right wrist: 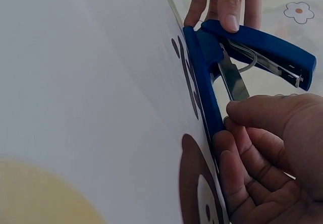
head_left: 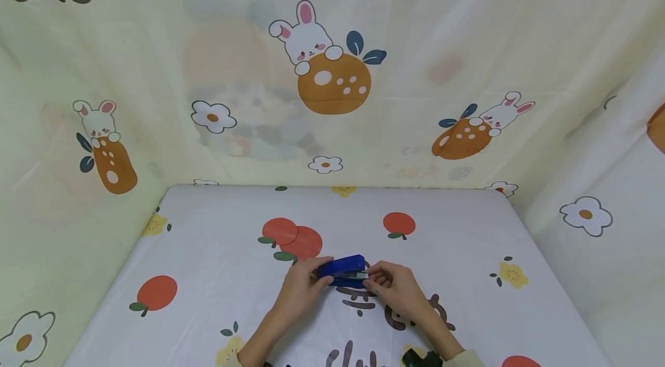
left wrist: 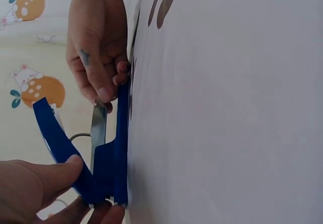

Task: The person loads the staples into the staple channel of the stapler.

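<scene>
Stapler: a blue stapler is on the table, in the near middle part, between the two hands, with its hinge end to the person's left
Base: the blue base lies along the cloth surface
Upper arm: the upper arm is lifted away from the base, so the stapler stands widely apart toward the right side
Metal rail: a silver rail lies between the upper arm and the base, and its free end is apart from both
Wire: a thin curved wire goes between the rail and the upper arm
Left hand: the left hand is clamped on the hinge end, its thumb against the upper arm and other fingers round the back
Right hand: the right hand pinches the free end of the rail with the thumb, while the lower fingers are curled at the free end of the base
Two hands: they are apart from each other, with the stapler between them
Right forearm: a light sleeve covers it, and near the wrist there is a black object, partly cut by the lower edge
Table cover: white, printed with red fruits, yellow flowers and brown drawings
Cloth wall: behind the table hangs pale cloth with rabbits, orange fruits and white flowers
</scene>
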{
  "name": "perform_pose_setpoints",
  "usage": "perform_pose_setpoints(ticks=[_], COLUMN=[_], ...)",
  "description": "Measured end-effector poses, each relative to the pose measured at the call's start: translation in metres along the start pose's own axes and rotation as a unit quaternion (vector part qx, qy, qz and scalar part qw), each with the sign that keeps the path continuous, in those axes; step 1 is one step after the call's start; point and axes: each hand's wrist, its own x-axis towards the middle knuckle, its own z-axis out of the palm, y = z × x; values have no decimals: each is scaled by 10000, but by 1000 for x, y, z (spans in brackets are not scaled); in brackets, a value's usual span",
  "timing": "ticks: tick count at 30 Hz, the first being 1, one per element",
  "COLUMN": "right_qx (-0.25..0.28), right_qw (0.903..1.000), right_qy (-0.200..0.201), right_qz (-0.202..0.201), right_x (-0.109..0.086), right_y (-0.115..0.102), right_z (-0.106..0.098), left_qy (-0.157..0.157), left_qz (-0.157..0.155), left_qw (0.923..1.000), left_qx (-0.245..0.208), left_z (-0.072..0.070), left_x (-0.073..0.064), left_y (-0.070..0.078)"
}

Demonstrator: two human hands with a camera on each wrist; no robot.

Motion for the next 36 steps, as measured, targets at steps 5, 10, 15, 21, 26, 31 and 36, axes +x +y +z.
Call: perform_pose_setpoints(ticks=[5,10,15,21,26,31,36], right_qx=[-20,-16,6,-15,7,76,74], right_qw=[10000,10000,10000,10000,10000,10000,9999], right_qy=[14,26,39,58,45,-3,-6], right_qz=[-34,-10,12,-14,-30,-24,-70], right_x=[0,1,0,-1,-1,-1,-2], right_y=[0,-1,-2,-3,-3,-3,-4], right_z=[0,0,0,0,0,0,-1], left_qy=[48,96,157,220,229,209,214], left_qz=[13,30,65,140,152,121,128], left_qw=[10000,9999,9997,9991,9986,9983,9977], left_qx=[62,69,172,327,441,530,628], left_z=[1,2,3,4,4,5,5], left_x=[0,0,0,0,0,0,0], left_y=[-1,-2,-2,0,2,3,4])
